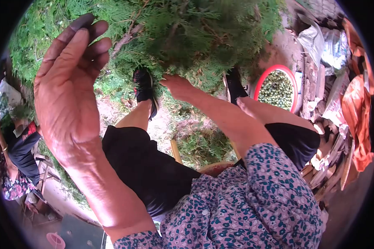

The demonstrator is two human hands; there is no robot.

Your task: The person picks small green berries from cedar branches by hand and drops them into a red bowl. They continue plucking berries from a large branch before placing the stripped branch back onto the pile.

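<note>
Close to the camera, my left hand (72, 83) is raised on the left, its fingers loosely bent and dark at the tips. Nothing shows in it. Lower down, between my shoes, my right hand (179, 86) reaches to the near edge of a big heap of green conifer branches (183, 37). Its fingers are drawn together against the foliage; what they grip, if anything, is too small to make out. More loose green sprigs (203, 145) lie on the ground between my knees.
A red-rimmed basin (296, 89) of small green pieces, like seeds or cones, stands right of my foot. Beyond it are split wood (313, 83), plastic bags (334, 45) and orange sheeting (357, 120). Another person (18, 145) sits at the far left.
</note>
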